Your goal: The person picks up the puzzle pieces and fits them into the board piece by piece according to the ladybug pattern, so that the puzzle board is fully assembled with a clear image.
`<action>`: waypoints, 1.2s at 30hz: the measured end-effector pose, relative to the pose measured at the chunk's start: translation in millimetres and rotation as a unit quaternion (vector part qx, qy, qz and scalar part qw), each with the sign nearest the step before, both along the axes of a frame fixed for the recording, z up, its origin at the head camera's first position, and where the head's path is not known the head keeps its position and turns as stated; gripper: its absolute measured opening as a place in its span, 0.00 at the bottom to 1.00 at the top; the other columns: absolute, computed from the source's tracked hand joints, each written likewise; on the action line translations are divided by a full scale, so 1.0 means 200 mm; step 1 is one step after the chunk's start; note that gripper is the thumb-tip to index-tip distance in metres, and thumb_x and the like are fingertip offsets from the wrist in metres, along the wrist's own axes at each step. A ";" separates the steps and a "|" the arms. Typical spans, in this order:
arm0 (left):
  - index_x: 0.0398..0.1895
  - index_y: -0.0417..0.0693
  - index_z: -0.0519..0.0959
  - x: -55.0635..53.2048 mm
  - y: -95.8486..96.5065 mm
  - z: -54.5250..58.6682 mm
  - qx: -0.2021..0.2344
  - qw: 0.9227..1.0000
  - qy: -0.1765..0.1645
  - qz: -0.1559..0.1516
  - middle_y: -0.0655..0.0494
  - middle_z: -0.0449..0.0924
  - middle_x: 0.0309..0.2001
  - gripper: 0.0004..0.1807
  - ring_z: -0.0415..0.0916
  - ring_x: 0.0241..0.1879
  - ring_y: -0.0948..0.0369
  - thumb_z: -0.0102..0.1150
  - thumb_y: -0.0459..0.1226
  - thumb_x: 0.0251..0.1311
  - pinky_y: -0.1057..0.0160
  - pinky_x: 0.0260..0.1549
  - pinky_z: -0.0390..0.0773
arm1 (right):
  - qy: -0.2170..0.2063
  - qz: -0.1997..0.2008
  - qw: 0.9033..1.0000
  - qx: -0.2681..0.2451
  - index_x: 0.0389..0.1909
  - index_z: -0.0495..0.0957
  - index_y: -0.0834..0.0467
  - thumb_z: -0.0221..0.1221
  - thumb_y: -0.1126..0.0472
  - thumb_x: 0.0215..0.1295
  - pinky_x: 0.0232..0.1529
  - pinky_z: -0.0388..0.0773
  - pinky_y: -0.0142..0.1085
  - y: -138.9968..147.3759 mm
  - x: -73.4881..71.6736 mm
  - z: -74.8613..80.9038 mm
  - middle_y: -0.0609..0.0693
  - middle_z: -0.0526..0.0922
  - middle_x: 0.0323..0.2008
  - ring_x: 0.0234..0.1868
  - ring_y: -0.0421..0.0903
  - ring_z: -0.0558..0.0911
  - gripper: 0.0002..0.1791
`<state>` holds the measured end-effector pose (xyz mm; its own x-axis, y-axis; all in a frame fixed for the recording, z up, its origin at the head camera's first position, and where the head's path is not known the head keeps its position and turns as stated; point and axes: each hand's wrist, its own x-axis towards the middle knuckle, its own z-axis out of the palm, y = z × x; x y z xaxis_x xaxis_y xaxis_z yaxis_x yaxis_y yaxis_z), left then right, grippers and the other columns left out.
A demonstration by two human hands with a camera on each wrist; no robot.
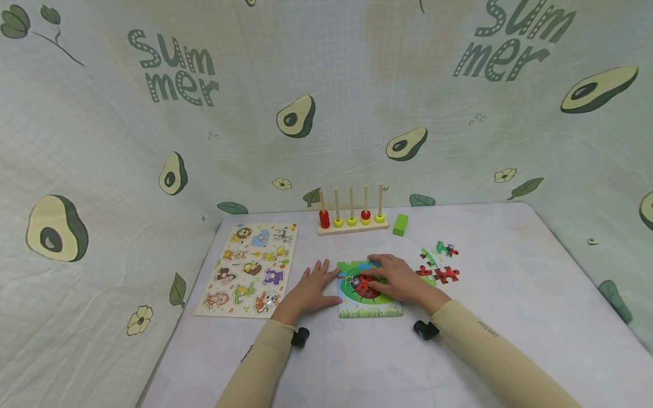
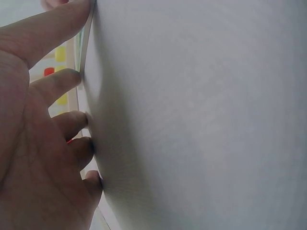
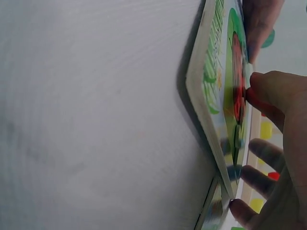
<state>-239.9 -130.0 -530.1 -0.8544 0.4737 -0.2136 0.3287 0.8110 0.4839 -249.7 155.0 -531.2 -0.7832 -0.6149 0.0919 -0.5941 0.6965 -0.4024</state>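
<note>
At ctr. of tbl. (image 1: 352, 362), ladybug jigsaw (image 1: 363, 290) has L hand (image 1: 311, 289) spread at left edge, R hand (image 1: 404, 280) w/ relaxed fingers on its face; step appears pc. seating, next prob. calling for pressing flush.

left hand (image 1: 311, 289) splayed | right hand (image 1: 400, 277) lightly bent | both palm-down

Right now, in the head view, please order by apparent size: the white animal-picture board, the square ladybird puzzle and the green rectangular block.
Largest: white rectangular board with animal pictures
Middle: square ladybird puzzle, partly covered by the right hand
Smallest: green rectangular block
</note>
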 end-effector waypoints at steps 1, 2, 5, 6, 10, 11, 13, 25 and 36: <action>0.80 0.57 0.59 0.00 0.00 0.00 0.000 1.000 0.000 0.000 0.46 0.43 0.82 0.46 0.35 0.81 0.49 0.65 0.58 0.62 0.47 0.78 0.35 | 0.000 0.001 1.000 0.000 0.65 0.81 0.48 0.59 0.49 0.74 0.69 0.63 0.63 0.00 0.00 0.00 0.61 0.69 0.71 0.71 0.63 0.66 0.21; 0.80 0.57 0.59 0.00 0.00 0.00 -0.001 1.000 0.000 0.000 0.46 0.43 0.82 0.46 0.35 0.81 0.49 0.65 0.58 0.62 0.47 0.78 0.35 | 0.000 0.001 1.000 0.000 0.65 0.80 0.48 0.59 0.49 0.74 0.69 0.63 0.63 0.00 0.00 0.01 0.61 0.68 0.71 0.71 0.63 0.66 0.21; 0.80 0.56 0.59 0.00 0.00 0.00 -0.002 1.000 -0.001 0.001 0.46 0.43 0.82 0.46 0.35 0.81 0.49 0.65 0.58 0.62 0.47 0.78 0.35 | -0.005 0.001 1.000 0.000 0.65 0.80 0.48 0.59 0.49 0.74 0.69 0.63 0.64 0.00 0.01 0.01 0.61 0.68 0.71 0.71 0.63 0.66 0.22; 0.80 0.56 0.59 0.00 0.00 0.00 -0.002 1.000 -0.001 0.001 0.46 0.43 0.82 0.46 0.35 0.81 0.49 0.65 0.58 0.62 0.47 0.78 0.35 | -0.007 0.001 1.000 -0.001 0.65 0.80 0.48 0.59 0.49 0.74 0.69 0.63 0.64 0.00 0.01 0.01 0.61 0.68 0.71 0.72 0.63 0.66 0.22; 0.80 0.56 0.60 0.00 0.00 0.00 0.001 1.000 -0.001 -0.001 0.46 0.43 0.82 0.46 0.35 0.81 0.48 0.65 0.58 0.62 0.46 0.78 0.35 | -0.013 0.005 1.000 -0.017 0.68 0.78 0.50 0.59 0.50 0.74 0.69 0.62 0.64 0.01 0.01 0.01 0.61 0.67 0.72 0.72 0.64 0.65 0.24; 0.80 0.55 0.60 0.00 0.00 0.00 0.002 1.000 0.000 -0.001 0.45 0.43 0.81 0.46 0.35 0.81 0.48 0.65 0.58 0.62 0.46 0.78 0.35 | -0.014 0.006 1.000 -0.023 0.68 0.77 0.50 0.59 0.50 0.74 0.69 0.62 0.65 0.01 0.01 0.01 0.62 0.67 0.72 0.72 0.64 0.65 0.24; 0.80 0.55 0.61 0.01 0.00 0.01 0.005 1.000 0.001 -0.003 0.45 0.44 0.81 0.46 0.35 0.81 0.47 0.66 0.57 0.62 0.45 0.78 0.36 | -0.018 0.008 0.999 -0.037 0.69 0.76 0.51 0.60 0.52 0.74 0.69 0.62 0.65 0.02 0.01 0.01 0.62 0.66 0.72 0.72 0.64 0.65 0.25; 0.80 0.55 0.61 0.00 0.00 0.00 0.005 1.000 0.002 -0.004 0.45 0.44 0.81 0.46 0.35 0.81 0.48 0.66 0.57 0.62 0.46 0.78 0.36 | -0.057 -0.034 0.994 -0.086 0.68 0.77 0.51 0.60 0.53 0.73 0.69 0.64 0.63 0.07 0.03 0.03 0.61 0.64 0.74 0.73 0.64 0.62 0.24; 0.80 0.57 0.60 0.00 0.00 0.00 0.002 1.000 -0.003 0.003 0.47 0.43 0.82 0.46 0.35 0.81 0.49 0.66 0.58 0.61 0.46 0.78 0.34 | -0.060 -0.060 0.991 -0.101 0.67 0.78 0.53 0.61 0.58 0.73 0.66 0.69 0.61 0.15 0.05 0.03 0.60 0.70 0.68 0.69 0.62 0.69 0.22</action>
<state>-240.0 -129.5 -530.4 -0.8555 0.4701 -0.2169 0.3211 0.8105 0.4899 -239.1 185.4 -524.3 -0.8621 -0.4958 0.1044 -0.4512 0.6574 -0.6035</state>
